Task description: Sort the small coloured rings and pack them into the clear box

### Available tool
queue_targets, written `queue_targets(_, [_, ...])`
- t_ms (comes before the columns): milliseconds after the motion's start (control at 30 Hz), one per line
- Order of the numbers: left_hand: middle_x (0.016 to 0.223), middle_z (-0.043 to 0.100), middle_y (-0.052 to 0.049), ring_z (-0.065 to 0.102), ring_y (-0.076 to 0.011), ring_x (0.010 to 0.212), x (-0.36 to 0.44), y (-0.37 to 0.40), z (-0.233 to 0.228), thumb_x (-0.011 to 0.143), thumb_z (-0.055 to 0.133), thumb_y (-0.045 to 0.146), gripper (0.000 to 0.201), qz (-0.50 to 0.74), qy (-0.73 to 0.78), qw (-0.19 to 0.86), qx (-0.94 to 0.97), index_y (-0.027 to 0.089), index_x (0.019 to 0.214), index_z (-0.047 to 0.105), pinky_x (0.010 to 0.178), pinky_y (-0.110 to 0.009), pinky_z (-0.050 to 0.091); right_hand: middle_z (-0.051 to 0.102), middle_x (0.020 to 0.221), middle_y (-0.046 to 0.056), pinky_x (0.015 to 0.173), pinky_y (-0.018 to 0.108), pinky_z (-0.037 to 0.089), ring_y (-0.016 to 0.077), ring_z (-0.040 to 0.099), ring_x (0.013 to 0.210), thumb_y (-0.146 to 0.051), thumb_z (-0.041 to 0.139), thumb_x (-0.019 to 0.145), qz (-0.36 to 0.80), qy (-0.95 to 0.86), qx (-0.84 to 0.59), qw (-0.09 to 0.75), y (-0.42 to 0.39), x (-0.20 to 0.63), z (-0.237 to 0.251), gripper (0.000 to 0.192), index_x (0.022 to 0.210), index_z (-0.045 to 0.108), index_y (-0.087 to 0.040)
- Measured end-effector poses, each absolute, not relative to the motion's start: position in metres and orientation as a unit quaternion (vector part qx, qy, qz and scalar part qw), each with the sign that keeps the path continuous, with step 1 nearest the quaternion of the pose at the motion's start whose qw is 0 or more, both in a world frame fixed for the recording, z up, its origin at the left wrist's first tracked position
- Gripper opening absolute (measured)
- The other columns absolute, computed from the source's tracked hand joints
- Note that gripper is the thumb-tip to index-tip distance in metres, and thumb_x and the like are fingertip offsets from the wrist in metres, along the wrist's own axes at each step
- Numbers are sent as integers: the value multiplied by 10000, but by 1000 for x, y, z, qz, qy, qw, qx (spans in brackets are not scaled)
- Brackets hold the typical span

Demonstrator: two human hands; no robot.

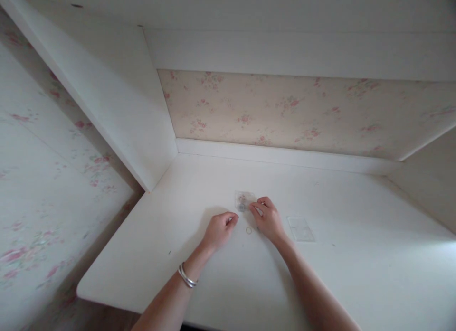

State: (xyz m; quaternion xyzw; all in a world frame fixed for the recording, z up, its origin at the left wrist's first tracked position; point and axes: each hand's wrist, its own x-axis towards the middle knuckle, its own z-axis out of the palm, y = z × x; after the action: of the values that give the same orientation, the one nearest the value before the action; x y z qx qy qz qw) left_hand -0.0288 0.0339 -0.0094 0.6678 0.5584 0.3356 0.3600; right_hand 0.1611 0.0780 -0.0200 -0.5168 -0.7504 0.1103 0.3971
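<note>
A small clear plastic case [240, 198] lies on the white desk in front of my hands, with small reddish and grey bits in it that are too small to name. My right hand [268, 219] reaches over the case's right edge, thumb and forefinger drawn together there; whatever they pinch is hidden. Just below and left of the case, my left hand [219, 230] hovers low with its fingertips pressed together, their contents not discernible. Between the two hands a thin yellowish ring [249, 230] rests on the desk. Right of my right hand is a flat clear plastic piece [302, 229], like a lid.
The white desk [149, 255] has a rounded front left corner. A white side panel [117, 93] rises at the left, and a white shelf [285, 51] overhangs the back. Small dark specks dot the desktop. Floral wallpaper [270, 108] covers the wall behind.
</note>
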Motion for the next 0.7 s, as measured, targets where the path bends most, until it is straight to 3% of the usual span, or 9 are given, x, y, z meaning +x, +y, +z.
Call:
queue_targets(233, [723, 674, -12, 560, -128, 589, -28, 32, -8, 890, 387, 442, 390, 323, 554, 357, 679, 178, 929, 672, 562, -221, 386, 553, 862, 47, 647, 277, 442, 149, 540, 733, -413, 485, 853, 128, -686, -569, 435, 65, 175, -24, 297, 815, 700, -212])
queue_targets(467, [742, 677, -22, 583, -146, 656, -23, 24, -1, 897, 376, 385, 359, 256, 560, 279, 737, 205, 859, 684, 595, -227, 388, 555, 858, 61, 532, 260, 413, 140, 522, 646, -399, 498, 847, 182, -668, -589, 417, 43, 190, -29, 284, 794, 696, -201])
queue_targets(700, [971, 700, -5, 629, -173, 863, -11, 17, 5, 870, 462, 359, 242, 179, 534, 248, 788, 283, 974, 667, 752, -252, 426, 553, 873, 44, 544, 247, 427, 126, 539, 646, -332, 504, 845, 199, -692, -568, 397, 41, 191, -30, 219, 793, 684, -217])
